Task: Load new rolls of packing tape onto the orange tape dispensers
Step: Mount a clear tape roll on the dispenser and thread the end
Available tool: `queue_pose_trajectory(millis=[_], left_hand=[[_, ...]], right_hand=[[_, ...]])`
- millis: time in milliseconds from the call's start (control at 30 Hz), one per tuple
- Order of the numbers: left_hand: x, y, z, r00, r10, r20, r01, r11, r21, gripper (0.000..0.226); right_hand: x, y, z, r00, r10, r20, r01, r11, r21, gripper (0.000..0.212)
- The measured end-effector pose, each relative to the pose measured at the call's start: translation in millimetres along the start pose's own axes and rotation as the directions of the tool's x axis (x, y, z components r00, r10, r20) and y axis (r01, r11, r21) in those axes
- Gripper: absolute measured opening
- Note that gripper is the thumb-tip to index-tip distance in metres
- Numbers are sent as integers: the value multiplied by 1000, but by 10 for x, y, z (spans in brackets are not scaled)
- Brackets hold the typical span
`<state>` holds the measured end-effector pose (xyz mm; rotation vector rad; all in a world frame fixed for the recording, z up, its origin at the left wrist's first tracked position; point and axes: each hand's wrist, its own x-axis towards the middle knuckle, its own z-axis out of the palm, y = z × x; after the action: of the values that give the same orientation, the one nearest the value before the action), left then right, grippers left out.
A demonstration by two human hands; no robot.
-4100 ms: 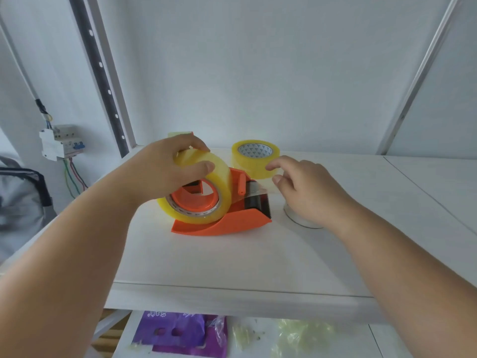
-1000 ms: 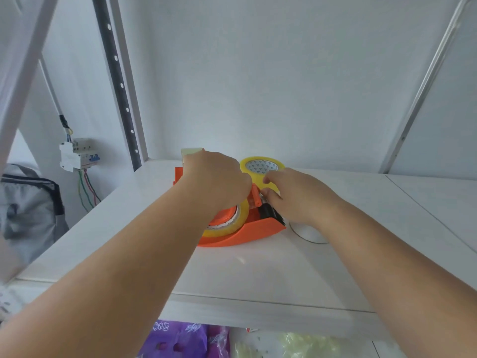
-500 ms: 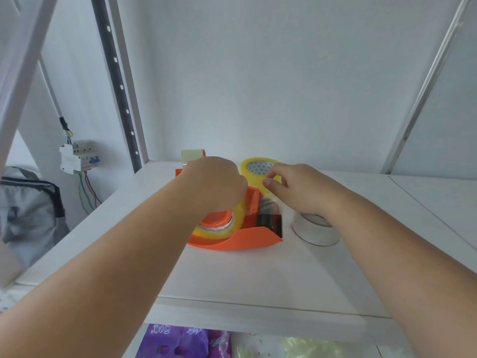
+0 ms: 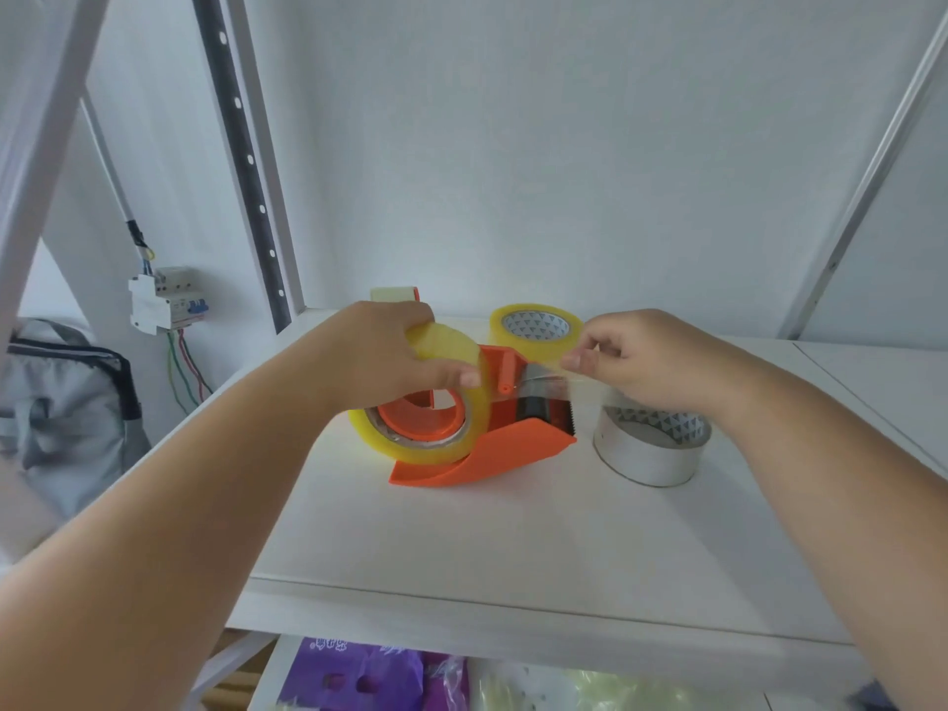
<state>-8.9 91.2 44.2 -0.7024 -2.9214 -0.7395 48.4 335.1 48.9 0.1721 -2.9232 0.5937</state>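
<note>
1. The yellowish clear roll of packing tape (image 4: 426,433) sits on the round hub of the orange plastic tape dispenser (image 4: 492,454), which rests on the white shelf board (image 4: 461,546).
2. The left hand (image 4: 379,361) lies over the top of the roll, fingers curled against its rim and the thumb pressed on the near face.
3. The right hand (image 4: 631,361) pinches the free end of the thin clear tape strip (image 4: 549,382) between thumb and forefinger, above the dispenser's serrated blade (image 4: 570,428).
4. The strip is likely light, limp and sticky on one side, so it should be held by its very tip and kept taut.
5. The roll looks stiff and smooth; gripping its rim, not its face, should steady it.
6. A second yellowish roll (image 4: 533,328) and a white cardboard-sided roll (image 4: 651,449) lie flat nearby.
</note>
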Motion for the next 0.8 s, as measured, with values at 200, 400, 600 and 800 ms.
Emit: queue_pose_trajectory(millis=[200,400,600,800], left_hand=[[46,-263,81,997,28,-66,-40,982,-187,79],[26,-348,156,986,122,-114,-159,894,-418,75],[-40,-362,273,974,56,-219,-196,696,-691,73],[-141,-249,367,960,-37,-279,-228,479,-848,68]], right_hand=[[-65,207,-39,998,59,-24,-57,997,49,32],[-147,293,-76,997,60,-54,-56,996,72,39],[-144,278,-200,997,41,-72,-29,987,160,38],[-61,117,-288,987,26,-160,39,921,389,34]])
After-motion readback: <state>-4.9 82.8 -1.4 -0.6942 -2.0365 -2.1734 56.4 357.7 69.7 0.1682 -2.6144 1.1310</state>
